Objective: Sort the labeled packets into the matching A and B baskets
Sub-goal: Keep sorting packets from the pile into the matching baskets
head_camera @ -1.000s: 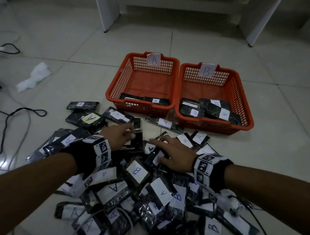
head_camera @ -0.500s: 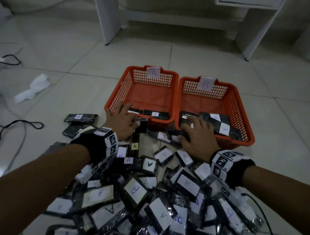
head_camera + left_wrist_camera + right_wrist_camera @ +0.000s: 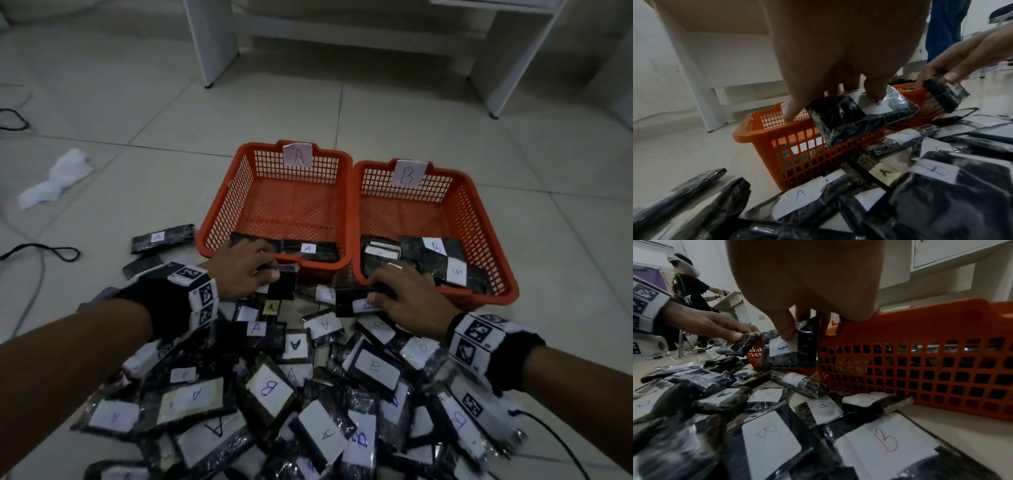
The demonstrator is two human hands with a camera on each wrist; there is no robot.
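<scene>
Two orange baskets stand side by side, basket A (image 3: pixel 219 219) on the left and basket B (image 3: pixel 486 240) on the right, each with a few black packets inside. My left hand (image 3: pixel 267 270) grips a black packet (image 3: pixel 861 118) just at basket A's front rim (image 3: pixel 797 129); my thumb covers its label. My right hand (image 3: pixel 383 291) pinches another black packet (image 3: pixel 789 350) with a blue B-like letter, beside basket B's front left corner (image 3: pixel 920 369). A large pile of packets (image 3: pixel 267 387) labelled A or B lies on the floor under my forearms.
A lone A packet (image 3: pixel 161 237) lies left of basket A. White crumpled paper (image 3: pixel 58 178) and black cables (image 3: pixel 44 253) are on the tiled floor at left. White furniture legs (image 3: pixel 212 41) stand behind the baskets. Another person (image 3: pixel 688 288) is far off at left.
Both hands have left the pile and moved forward to the baskets' front rims, each carrying a packet. The head view has tilted up, so the baskets sit lower in frame.
</scene>
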